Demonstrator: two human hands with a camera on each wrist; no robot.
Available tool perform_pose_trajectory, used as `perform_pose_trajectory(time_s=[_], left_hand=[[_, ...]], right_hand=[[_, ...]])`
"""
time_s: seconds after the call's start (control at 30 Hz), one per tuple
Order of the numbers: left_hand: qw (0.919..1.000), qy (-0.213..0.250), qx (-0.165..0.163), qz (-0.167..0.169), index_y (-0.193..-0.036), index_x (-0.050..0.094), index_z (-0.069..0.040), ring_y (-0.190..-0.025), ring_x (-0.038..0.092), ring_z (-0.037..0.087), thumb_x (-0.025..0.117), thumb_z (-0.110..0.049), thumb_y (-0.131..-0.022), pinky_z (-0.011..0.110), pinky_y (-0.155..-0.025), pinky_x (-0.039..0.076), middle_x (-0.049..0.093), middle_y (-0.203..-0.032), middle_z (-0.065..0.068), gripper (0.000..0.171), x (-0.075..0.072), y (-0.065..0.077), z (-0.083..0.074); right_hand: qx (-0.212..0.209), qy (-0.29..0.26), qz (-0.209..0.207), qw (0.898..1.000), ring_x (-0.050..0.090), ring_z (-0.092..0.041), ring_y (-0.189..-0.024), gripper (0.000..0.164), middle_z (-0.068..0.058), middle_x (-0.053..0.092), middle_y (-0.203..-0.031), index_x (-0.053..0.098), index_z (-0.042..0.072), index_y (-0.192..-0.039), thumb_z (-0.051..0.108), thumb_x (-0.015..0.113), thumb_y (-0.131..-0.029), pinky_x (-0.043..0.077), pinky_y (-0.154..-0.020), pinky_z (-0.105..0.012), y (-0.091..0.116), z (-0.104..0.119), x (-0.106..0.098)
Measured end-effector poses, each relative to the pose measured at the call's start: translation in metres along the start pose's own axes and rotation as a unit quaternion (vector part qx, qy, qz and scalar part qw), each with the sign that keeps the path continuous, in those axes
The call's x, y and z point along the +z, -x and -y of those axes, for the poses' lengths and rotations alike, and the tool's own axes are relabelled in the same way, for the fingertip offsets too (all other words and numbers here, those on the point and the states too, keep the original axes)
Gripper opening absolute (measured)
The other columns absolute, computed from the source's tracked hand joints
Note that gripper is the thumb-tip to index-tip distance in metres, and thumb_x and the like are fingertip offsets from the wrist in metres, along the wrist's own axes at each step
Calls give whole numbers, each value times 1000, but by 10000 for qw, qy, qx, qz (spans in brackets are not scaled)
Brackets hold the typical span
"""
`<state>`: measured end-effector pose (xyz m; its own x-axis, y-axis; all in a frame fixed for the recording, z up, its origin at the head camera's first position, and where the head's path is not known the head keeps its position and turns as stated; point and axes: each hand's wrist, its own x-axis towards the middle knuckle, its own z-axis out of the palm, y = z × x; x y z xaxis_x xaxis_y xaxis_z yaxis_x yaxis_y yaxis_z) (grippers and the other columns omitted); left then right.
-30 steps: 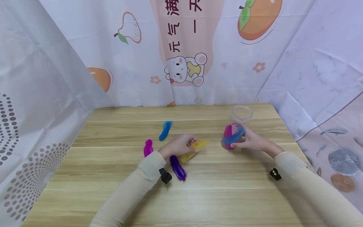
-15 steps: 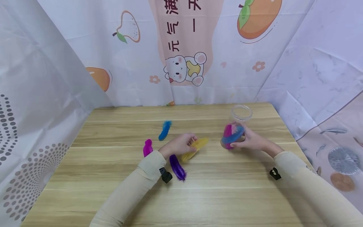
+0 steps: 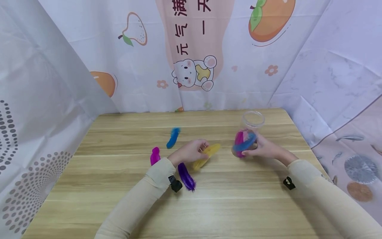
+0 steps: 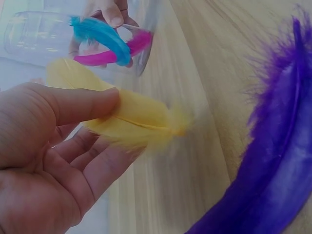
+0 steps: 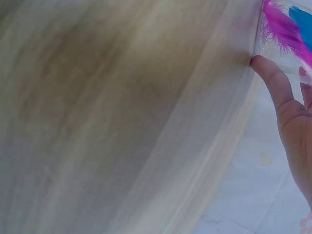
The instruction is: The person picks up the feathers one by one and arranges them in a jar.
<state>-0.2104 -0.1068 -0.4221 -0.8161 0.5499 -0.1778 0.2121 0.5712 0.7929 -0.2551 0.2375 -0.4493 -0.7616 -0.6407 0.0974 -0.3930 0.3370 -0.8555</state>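
Observation:
My left hand pinches a yellow feather between thumb and fingers, just above the tabletop. Its tip points toward a clear, see-through jar, which stands upright at the right. Fingers and thumb of my right hand grip the jar low on its side. Through the wall show a blue feather and a magenta feather, crossing each other. Near my left wrist lies a purple feather. The right wrist view catches only part of my right hand and the jar's base.
Behind my left forearm, a second magenta feather lies on the wooden table, partly covered by the sleeve. Another blue feather rests farther back. A printed curtain hangs along the table's back edge.
My left hand has shifted slightly to the right, and the yellow feather has risen and swung a little toward the jar. My right hand and the jar stay in place.

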Motion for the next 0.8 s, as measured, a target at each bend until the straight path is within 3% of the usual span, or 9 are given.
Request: perform_pose_trajectory(time_s=[0.2,0.43,0.8], left_hand=[[9998,195,-96,-51,-114,63,-9,-99,65,19,71,-4,-95,28,-81,58,64,-108,4,22,0,-2,-5],[9999,68,-54,-94,-114,63,-10,-99,64,18,71,-7,-96,28,-81,58,64,-108,3,20,0,-4,-7],[9996,-59,183,-208,-112,63,-8,-95,64,16,71,-5,-96,26,-79,57,65,-104,3,18,0,-13,-18]], right_hand=[[-6,29,-12,10000,56,-36,-122,96,-22,51,-136,19,6,-151,2,85,-81,49,-102,-37,-1,-1,1],[6,11,-70,10000,56,-38,-120,90,-24,53,-133,23,7,-149,2,84,-82,50,-99,-33,-1,-2,2],[11,107,-82,9999,55,-38,-123,96,-23,50,-136,17,1,-151,2,84,-82,47,-104,-48,0,-3,2]])
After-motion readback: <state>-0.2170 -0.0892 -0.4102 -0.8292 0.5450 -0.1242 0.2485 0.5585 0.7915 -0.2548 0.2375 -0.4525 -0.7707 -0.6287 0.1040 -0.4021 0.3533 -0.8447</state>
